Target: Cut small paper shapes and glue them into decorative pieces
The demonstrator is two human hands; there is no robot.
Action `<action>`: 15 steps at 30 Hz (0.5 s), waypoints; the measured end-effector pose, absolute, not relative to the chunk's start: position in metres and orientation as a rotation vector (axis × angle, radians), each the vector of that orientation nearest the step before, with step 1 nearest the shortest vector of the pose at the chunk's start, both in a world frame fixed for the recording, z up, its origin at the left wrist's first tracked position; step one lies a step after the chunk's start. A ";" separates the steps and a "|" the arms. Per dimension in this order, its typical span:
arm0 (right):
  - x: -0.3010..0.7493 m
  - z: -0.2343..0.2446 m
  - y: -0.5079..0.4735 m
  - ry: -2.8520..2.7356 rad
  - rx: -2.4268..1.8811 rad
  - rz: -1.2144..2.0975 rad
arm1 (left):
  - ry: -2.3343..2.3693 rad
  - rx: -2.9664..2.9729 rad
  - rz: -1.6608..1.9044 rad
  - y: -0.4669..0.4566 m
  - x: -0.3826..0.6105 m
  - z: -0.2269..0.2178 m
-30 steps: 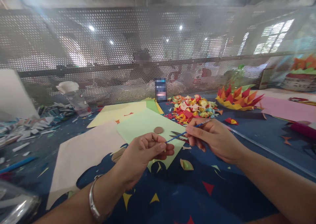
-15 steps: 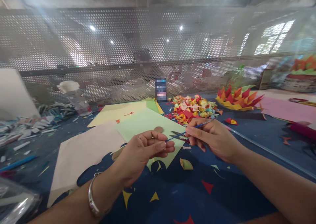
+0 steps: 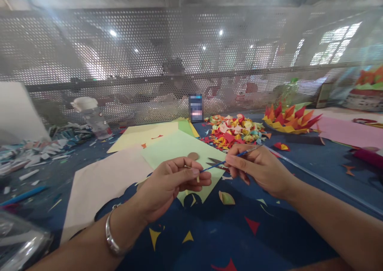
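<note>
My right hand (image 3: 254, 165) pinches a thin blue stick (image 3: 214, 167), slanting down to the left. The stick's tip meets the closed fingers of my left hand (image 3: 176, 179), and a small pale paper strip (image 3: 198, 179) pokes out below the left thumb. Most of what the left fingers hold is hidden. Behind and below the hands lies a light green paper sheet (image 3: 172, 147) with a scalloped cut edge. Scissors (image 3: 214, 161) rest on it, blades showing between the hands, beside a round brown disc (image 3: 193, 156). A folded yellow-green paper petal (image 3: 226, 198) lies below my right hand.
A heap of coloured paper petals (image 3: 233, 129) and a red-orange paper flower (image 3: 291, 119) stand at the back. Pale pink paper (image 3: 104, 179), a bottle (image 3: 92, 117) and paper scraps (image 3: 253, 224) lie around. A clear rod (image 3: 317, 171) runs along the right. Behind a perforated screen (image 3: 125, 63) sits a person.
A pale paper strip now shows below my left thumb, where none showed before. Both hands stay nearly in place, and the view has shifted slightly.
</note>
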State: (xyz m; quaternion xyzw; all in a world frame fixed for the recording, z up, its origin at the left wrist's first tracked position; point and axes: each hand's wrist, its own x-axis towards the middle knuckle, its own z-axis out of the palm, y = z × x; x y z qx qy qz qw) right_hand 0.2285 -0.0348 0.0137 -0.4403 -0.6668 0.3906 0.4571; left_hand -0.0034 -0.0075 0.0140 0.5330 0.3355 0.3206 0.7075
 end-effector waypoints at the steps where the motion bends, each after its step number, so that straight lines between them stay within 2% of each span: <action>1: 0.229 0.014 -0.035 -1.650 -1.084 0.961 | 0.749 1.180 0.710 -0.008 -0.003 0.014; 15: 0.229 0.010 -0.039 -1.609 -1.079 1.040 | 0.764 1.161 0.672 -0.010 -0.002 0.013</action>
